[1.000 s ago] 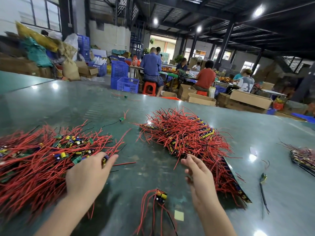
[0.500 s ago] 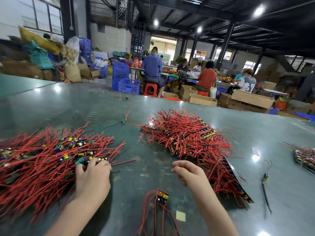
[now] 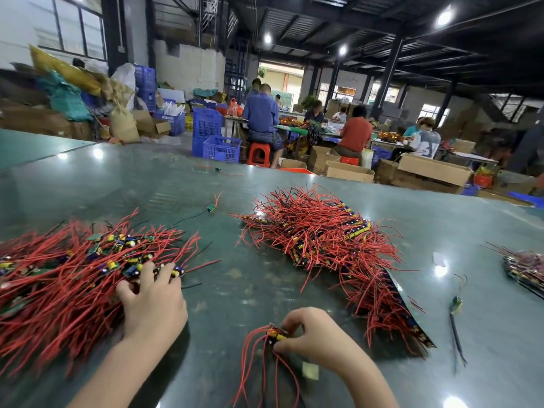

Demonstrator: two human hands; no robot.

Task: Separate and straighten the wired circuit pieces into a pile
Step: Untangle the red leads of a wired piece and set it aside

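A tangled heap of red-wired circuit pieces (image 3: 59, 278) covers the left of the dark green table (image 3: 229, 278). My left hand (image 3: 151, 298) rests on the heap's right edge, fingers spread over the small boards and capacitors there. A straighter stacked pile of wired pieces (image 3: 323, 242) lies at centre right. Near the front edge, my right hand (image 3: 312, 338) pinches a small bundle of wired pieces (image 3: 270, 346); its red wires trail toward me.
A lone wired board (image 3: 211, 207) lies mid-table, another (image 3: 217, 169) at the far edge. A loose piece with a black wire (image 3: 456, 307) sits at the right, another pile (image 3: 527, 266) at the right edge. A yellow paper scrap (image 3: 310, 371) lies by my right wrist. Several people work at tables behind.
My right hand has come back from the centre pile down onto the small bundle and closed on it. My left hand has pushed further onto the tangled heap.
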